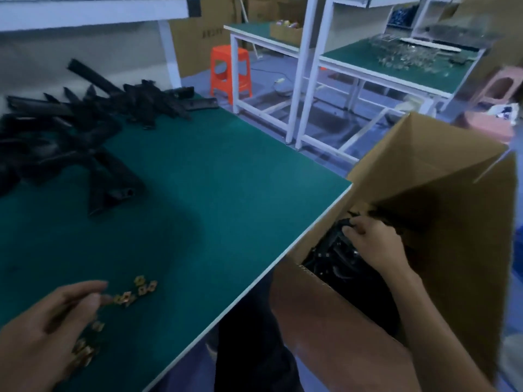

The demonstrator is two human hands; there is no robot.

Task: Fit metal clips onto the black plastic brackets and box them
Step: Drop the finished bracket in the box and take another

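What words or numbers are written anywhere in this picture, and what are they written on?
Dark print on the brown carton behind the orange stool: too blurred to read.
Open cardboard box: no words or numbers show.
Green table: no words or numbers show.
So nothing here can be read.

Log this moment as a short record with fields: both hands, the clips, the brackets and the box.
left hand: over the metal clips, fingers curled; too blurred to tell if it holds one
right hand: inside the cardboard box, fingers curled round a boxed bracket
metal clips: loose on the green table, near its front edge
bracket pile: black, far left of the table
cardboard box: open, flaps up, beside the table's right edge
background: orange stool
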